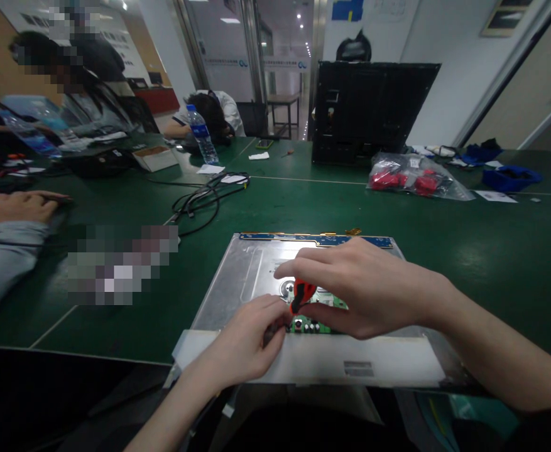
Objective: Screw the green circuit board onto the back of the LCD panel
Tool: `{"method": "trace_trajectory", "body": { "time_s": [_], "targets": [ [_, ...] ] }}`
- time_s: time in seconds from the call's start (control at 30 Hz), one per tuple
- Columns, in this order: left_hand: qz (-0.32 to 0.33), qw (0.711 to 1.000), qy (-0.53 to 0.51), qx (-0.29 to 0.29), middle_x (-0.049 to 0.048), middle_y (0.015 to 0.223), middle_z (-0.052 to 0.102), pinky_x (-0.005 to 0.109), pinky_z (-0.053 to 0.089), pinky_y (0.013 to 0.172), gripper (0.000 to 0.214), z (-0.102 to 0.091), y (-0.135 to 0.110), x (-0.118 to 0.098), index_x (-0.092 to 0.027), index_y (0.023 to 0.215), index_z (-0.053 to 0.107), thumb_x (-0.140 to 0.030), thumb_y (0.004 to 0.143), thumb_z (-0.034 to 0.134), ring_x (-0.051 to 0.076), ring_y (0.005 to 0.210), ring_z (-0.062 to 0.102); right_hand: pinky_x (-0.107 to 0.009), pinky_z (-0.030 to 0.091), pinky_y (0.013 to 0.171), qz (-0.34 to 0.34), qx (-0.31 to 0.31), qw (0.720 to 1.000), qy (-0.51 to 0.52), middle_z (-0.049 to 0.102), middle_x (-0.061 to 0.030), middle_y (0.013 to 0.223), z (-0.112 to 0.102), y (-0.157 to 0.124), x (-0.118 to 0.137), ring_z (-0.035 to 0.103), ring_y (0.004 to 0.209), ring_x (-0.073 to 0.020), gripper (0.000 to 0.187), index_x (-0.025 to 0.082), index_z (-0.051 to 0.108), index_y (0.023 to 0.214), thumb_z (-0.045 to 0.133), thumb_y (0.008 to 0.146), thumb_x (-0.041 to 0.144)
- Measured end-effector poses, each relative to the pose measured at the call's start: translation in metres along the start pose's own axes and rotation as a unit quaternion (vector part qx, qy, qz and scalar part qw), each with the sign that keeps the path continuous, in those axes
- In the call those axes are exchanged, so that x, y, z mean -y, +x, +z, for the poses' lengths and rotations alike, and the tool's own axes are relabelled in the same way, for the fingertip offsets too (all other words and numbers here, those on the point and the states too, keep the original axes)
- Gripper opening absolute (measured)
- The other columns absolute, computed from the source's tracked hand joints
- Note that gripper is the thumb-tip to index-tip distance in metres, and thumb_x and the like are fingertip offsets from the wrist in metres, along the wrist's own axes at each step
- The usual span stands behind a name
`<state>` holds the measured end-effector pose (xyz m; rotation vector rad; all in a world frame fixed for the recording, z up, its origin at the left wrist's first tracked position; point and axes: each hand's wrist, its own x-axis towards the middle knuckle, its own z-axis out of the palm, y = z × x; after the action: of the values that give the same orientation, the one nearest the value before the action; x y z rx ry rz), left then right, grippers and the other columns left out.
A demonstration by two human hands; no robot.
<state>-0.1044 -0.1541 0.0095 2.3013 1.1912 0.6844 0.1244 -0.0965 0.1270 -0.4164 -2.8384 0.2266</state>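
A flat metal display panel [251,276] lies face down at the near edge of the green table, with a blue circuit strip [313,238] along its far side and a small green circuit board [306,325] near its front. My right hand [360,289] is closed round a red-handled screwdriver [302,294] that points down at the green board. My left hand [251,342] sits just left of the tool, fingers pinched together by its tip; what they hold is hidden. A white strip [332,364] runs along the panel's near edge.
A black monitor back [369,113] stands at the far side, with a clear bag of red parts [411,179] to its right. Black cables [204,198] and a water bottle [201,133] lie left of centre. Other people sit at the left; one person's hand [16,207] rests on the table.
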Motion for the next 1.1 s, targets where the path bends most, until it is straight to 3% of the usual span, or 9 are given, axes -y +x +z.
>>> {"method": "trace_trajectory", "body": {
  "time_s": [0.13, 0.67, 1.1],
  "targets": [
    [0.000, 1.000, 0.010, -0.002, 0.0018, 0.080, 0.059, 0.030, 0.040, 0.067, 0.012, -0.0009, 0.0009, -0.0023, -0.021, 0.079, 0.052, -0.012, 0.086, 0.046, 0.020, 0.077, 0.056, -0.030, 0.041, 0.066, -0.001, 0.009, 1.000, 0.007, 0.072, -0.0084, 0.116, -0.0013, -0.0009, 0.0007, 0.067, 0.091, -0.0188, 0.036, 0.014, 0.054, 0.132, 0.057, 0.097, 0.020],
    [0.014, 0.999, 0.043, -0.013, 0.0038, 0.081, 0.064, 0.032, 0.042, 0.066, 0.014, 0.0006, 0.0020, -0.0004, -0.021, 0.081, 0.055, -0.013, 0.086, 0.045, 0.021, 0.076, 0.059, -0.030, 0.033, 0.059, 0.017, 0.028, 0.999, -0.013, 0.073, -0.0066, 0.110, -0.0028, 0.0048, 0.0040, 0.066, 0.085, -0.0179, 0.028, 0.016, 0.059, 0.126, 0.056, 0.100, 0.023],
    [0.021, 0.998, 0.057, -0.017, 0.0061, 0.084, 0.067, 0.034, 0.046, 0.068, 0.014, 0.0018, 0.0050, -0.0016, -0.021, 0.081, 0.055, -0.014, 0.086, 0.044, 0.024, 0.079, 0.062, -0.030, 0.036, 0.061, 0.009, 0.030, 0.999, -0.012, 0.072, -0.0059, 0.108, -0.0036, 0.0064, 0.0078, 0.063, 0.084, -0.0168, 0.024, 0.015, 0.058, 0.123, 0.054, 0.100, 0.020]
  ]
}}
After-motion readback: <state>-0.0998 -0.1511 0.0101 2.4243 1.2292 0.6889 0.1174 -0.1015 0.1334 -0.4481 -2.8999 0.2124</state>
